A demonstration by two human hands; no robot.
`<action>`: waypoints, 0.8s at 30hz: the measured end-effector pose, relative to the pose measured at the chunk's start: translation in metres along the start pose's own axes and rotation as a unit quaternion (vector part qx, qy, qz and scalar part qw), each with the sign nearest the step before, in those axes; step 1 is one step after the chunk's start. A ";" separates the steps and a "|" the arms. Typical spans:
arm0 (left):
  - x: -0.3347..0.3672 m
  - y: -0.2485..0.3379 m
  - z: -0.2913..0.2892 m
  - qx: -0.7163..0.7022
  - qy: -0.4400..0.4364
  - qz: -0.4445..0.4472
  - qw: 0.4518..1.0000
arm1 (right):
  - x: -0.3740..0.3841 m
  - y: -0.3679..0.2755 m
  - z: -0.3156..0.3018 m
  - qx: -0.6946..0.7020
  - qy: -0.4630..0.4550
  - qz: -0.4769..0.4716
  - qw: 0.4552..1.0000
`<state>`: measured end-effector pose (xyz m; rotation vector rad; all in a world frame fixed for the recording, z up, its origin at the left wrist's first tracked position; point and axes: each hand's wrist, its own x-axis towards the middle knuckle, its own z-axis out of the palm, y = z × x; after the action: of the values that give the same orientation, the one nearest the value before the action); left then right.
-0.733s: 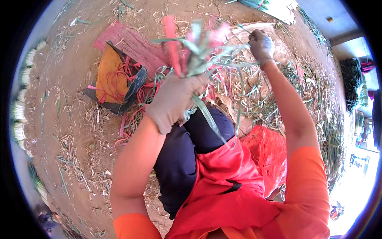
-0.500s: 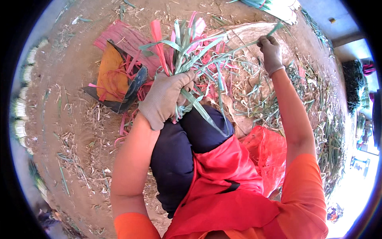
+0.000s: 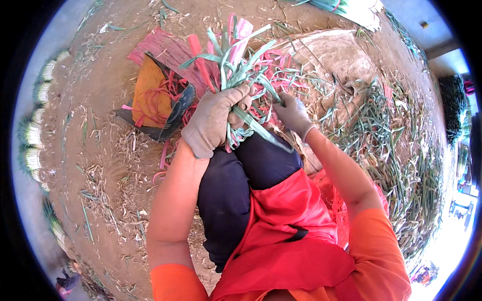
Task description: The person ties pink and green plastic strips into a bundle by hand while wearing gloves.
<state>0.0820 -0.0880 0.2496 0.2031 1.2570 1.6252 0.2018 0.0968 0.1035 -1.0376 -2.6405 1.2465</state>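
My left hand (image 3: 215, 119), in a brown-grey knit glove, is closed around a bundle of flat green and pink strips (image 3: 235, 56). Their loose ends fan out above the fist, and some tails hang over my dark-clad knees (image 3: 266, 155). Whether the green strips are leaves or plastic is hard to tell. Just right of the bundle, my gloved right hand (image 3: 295, 115) pinches a green strip (image 3: 270, 90) that runs from the bundle. A cut-open yellow and black container (image 3: 149, 93) with pink strips inside lies left of my left hand.
A pink woven sheet (image 3: 163, 47) lies behind the container. Brown sacking (image 3: 346, 57) is spread ahead to the right, beside a heap of green leaf scraps (image 3: 386, 120). Bundled spring onions (image 3: 33, 134) line the left; another bundle (image 3: 346, 10) lies far right. A red bag (image 3: 326, 185) sits by my thigh.
My right hand has come down and left, from out over the sacking to beside the bundle. My left hand keeps its grip on the bundle.
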 end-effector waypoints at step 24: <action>0.001 0.004 -0.036 -0.250 0.021 0.190 0.949 | -0.114 0.277 -0.111 -0.363 0.072 0.241 0.897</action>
<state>0.0552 -0.1090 0.2366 0.0955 0.8252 2.2372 0.4769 0.2298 0.0113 -1.8729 -2.8583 0.1134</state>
